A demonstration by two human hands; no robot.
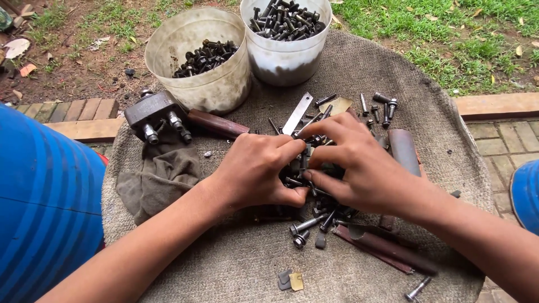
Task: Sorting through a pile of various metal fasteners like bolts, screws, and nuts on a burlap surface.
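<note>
The pile of bolts (314,185) lies at the middle of the round cloth-covered table (359,73), and both of your hands are buried in it. Your left hand (255,171) is curled over the near-left side of the heap, fingers bent down among the dark bolts; your right hand (359,165) comes in from the other side, thumb and fingertips pinched around pieces at the top of the pile. Whether either hand has truly gripped one bolt or is only raking through them, you cannot tell from this view.

Count what stands around you. Two white plastic buckets sit at the far edge of the table: the left bucket (210,84) holds a shallow layer of dark bolts, the right bucket (286,62) is filled nearly to the rim with them. One flat metal strip (297,113) lies tilted just beyond your fingers. About five loose bolts (384,105) are scattered to the far right of the pile, two more bolts (303,230) rest on the near side, and one single bolt (418,289) lies alone by the near edge. One grey metal block with threaded fittings (154,115) sits at the left, above one crumpled grey rag (154,179). Two blue drums flank the table, the left drum (39,213) and the right drum (528,193).
</note>
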